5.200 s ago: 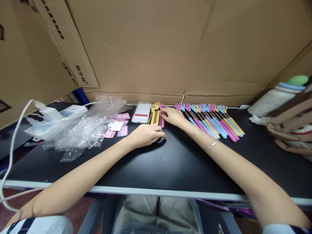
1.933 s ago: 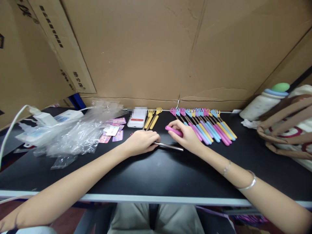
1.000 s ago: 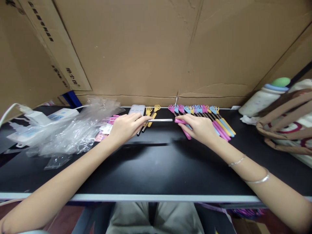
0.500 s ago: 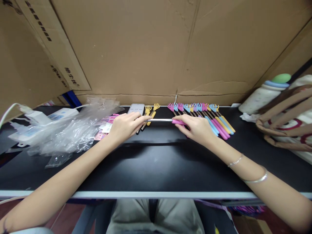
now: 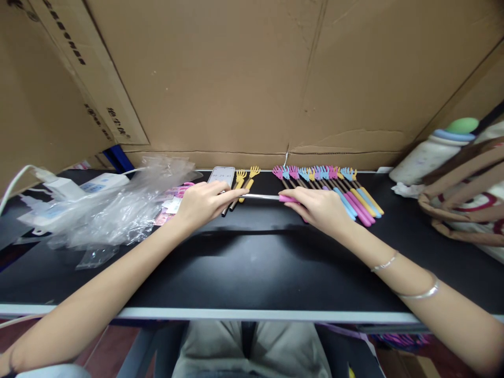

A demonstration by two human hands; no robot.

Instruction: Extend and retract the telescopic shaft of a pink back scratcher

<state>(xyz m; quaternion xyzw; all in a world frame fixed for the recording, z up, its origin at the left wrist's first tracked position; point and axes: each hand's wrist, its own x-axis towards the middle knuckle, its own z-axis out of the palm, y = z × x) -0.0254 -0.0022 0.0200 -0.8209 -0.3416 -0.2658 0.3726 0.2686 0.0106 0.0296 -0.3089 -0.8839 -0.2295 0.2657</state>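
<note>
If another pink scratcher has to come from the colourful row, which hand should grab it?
Probably the right hand: it lies against the colourful row. The left hand is further off, by the phone, gripping the pulled-out scratcher's other end.

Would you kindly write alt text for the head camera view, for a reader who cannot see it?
Two bare hands hold a pink-handled back scratcher level above a black table, the left hand at its far end, the right hand on the handle. Behind lie two yellow scratchers, a row of coloured scratchers and a phone.
</note>
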